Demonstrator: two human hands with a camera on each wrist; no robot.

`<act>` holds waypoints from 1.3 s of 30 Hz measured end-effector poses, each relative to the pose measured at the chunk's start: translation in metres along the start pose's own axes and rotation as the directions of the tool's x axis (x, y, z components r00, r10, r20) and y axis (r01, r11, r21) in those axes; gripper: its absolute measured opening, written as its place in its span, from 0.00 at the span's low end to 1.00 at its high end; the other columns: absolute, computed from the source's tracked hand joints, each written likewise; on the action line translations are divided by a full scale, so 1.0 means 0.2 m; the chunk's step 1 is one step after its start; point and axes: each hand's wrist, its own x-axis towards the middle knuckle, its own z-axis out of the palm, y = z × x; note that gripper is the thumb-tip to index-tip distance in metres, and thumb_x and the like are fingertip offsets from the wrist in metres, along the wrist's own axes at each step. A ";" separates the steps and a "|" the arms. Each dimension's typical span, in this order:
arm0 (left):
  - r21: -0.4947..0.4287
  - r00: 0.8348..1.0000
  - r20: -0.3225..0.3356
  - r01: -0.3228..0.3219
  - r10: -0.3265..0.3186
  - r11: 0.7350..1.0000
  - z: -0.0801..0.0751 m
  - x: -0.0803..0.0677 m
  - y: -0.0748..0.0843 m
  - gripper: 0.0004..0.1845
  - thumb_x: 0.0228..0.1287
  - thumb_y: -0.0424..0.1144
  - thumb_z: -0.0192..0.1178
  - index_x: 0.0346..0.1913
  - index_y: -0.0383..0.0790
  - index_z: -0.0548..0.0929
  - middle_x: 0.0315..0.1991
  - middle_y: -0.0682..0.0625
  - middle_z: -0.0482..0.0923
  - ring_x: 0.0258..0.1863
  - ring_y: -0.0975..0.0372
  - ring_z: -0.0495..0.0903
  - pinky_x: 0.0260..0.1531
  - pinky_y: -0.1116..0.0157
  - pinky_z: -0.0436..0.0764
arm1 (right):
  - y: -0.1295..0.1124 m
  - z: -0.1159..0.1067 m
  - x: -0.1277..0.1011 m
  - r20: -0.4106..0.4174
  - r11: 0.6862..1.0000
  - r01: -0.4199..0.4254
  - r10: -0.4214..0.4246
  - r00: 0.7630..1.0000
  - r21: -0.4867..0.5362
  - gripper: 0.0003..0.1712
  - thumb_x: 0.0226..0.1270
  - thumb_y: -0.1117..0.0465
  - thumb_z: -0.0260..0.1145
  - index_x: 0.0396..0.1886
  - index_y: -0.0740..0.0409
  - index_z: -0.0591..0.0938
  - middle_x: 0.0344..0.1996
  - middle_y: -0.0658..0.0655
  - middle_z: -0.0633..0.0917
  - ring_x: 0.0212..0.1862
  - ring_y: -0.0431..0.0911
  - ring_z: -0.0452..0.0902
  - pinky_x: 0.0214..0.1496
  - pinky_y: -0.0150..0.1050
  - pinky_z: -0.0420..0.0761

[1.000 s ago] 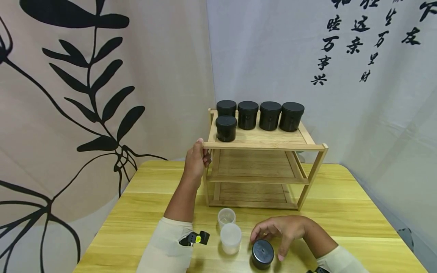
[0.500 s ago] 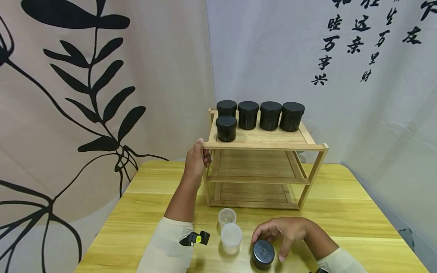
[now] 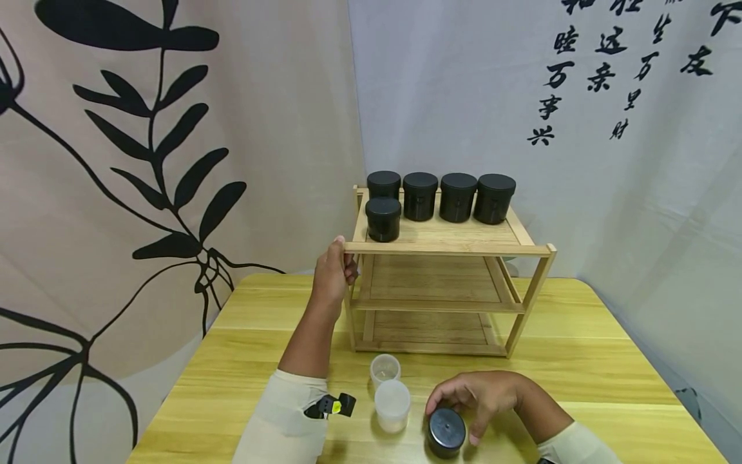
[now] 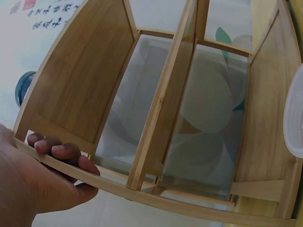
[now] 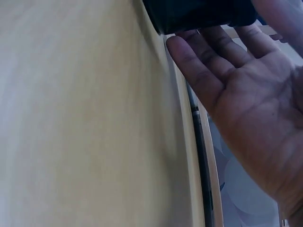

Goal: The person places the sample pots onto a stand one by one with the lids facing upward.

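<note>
My left hand (image 3: 335,269) grips the left front post of a three-tier bamboo rack (image 3: 446,250); in the left wrist view its fingers (image 4: 66,151) wrap the post and the thumb lies along the other side. My right hand (image 3: 478,394) rests low at the table, loosely bent about a black lidded jar (image 3: 446,430). Its fingertips are at the jar's far side, while the thumb stands a little apart on the right. In the right wrist view the dark jar (image 5: 199,14) is at the top, with relaxed fingers (image 5: 196,71) close beneath it.
Several black lidded jars (image 3: 459,198) stand on the rack's top shelf, one of them (image 3: 384,220) in front at left. Two translucent plastic cups (image 3: 392,405) stand on the wooden table (image 3: 232,386) before the rack. A printed curtain (image 3: 290,129) hangs behind.
The right thumb has moved slightly toward the black jar. The left hand, rack, jars and cups keep their places.
</note>
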 end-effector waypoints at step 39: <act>-0.010 1.000 0.006 -0.024 0.024 1.000 0.00 0.00 0.00 0.27 0.85 0.58 0.38 0.28 0.45 0.67 0.23 0.53 0.62 0.25 0.59 0.61 0.30 0.62 0.64 | -0.02 0.01 -0.02 -0.064 0.992 0.095 -0.090 0.994 0.089 0.42 0.68 0.65 0.80 0.72 0.78 0.67 0.69 0.55 0.82 0.68 0.44 0.81 0.73 0.41 0.80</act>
